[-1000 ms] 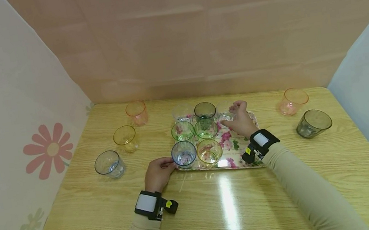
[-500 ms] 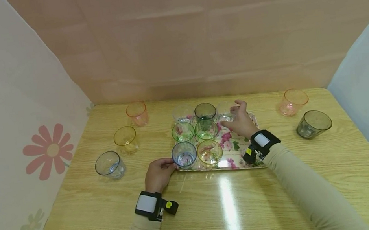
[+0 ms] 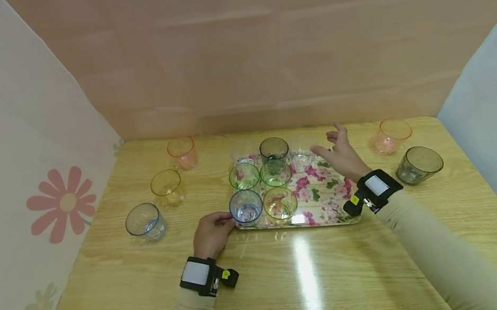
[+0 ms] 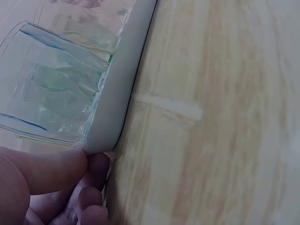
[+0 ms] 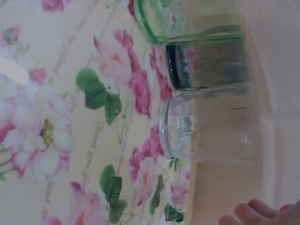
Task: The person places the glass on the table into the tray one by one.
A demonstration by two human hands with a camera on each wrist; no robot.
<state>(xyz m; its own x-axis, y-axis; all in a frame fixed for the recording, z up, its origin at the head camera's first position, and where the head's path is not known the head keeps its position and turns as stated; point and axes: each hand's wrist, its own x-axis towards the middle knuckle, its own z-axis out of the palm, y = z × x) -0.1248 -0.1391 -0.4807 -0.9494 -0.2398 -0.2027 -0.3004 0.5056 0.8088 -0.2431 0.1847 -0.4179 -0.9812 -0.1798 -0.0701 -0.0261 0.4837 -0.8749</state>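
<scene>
My left hand [image 3: 212, 234] pinches the front left corner of the flowered tray [image 3: 328, 202], thumb on top and fingers curled under its rim in the left wrist view. Close to that thumb stands a blue glass [image 3: 246, 208]. My right hand [image 3: 341, 156] hangs over the tray's right back part, fingers spread and holding nothing. Just left of it, a clear glass [image 5: 211, 124] stands upright on the tray, apart from the fingers. Also on the tray are a yellow glass [image 3: 280, 204], two green glasses [image 3: 244, 177], a dark grey glass [image 3: 274, 149] and another clear glass [image 3: 244, 154].
Left of the tray stand a pink glass [image 3: 183, 154], an amber-rimmed glass [image 3: 168, 188] and a grey-blue glass [image 3: 146, 223]. On the right are another pink glass [image 3: 390, 136] and a smoky glass [image 3: 419, 165]. A cloth wall [image 3: 263, 56] rises behind the table.
My right hand has let go of the clear glass at the back and moved right, its fingers spreading. The glass stays on the tray. My left hand keeps its place at the corner.
</scene>
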